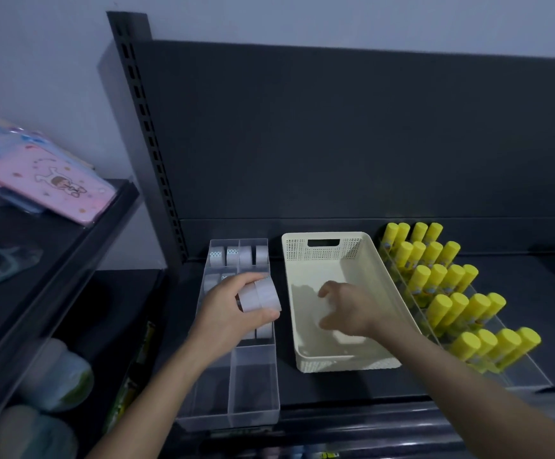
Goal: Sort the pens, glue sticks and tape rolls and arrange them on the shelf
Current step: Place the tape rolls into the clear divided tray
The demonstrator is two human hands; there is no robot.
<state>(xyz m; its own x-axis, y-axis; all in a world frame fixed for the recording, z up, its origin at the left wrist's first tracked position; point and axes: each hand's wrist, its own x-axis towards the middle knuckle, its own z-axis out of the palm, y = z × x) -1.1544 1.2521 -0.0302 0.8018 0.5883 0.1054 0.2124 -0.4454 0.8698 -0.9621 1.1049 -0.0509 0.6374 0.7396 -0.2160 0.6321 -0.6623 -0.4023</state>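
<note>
My left hand (236, 309) grips two white tape rolls (259, 294) side by side above the clear divided organizer (253, 392). More tape rolls (239, 256) stand in the organizer's back compartments. Its two front compartments hold nothing. My right hand (344, 309) hangs inside the cream plastic basket (322, 250), fingers curled loosely, holding nothing that I can see. A white object lies under it on the basket floor, mostly hidden. Yellow glue sticks (448, 286) fill a clear tiered rack on the right.
The dark shelf (369, 389) carries the organizer, basket and rack. A slotted upright post (143, 127) stands at the back left. Pink and blue packaged items (47, 180) lie on the neighbouring left shelf, with pale round containers (57, 376) below it.
</note>
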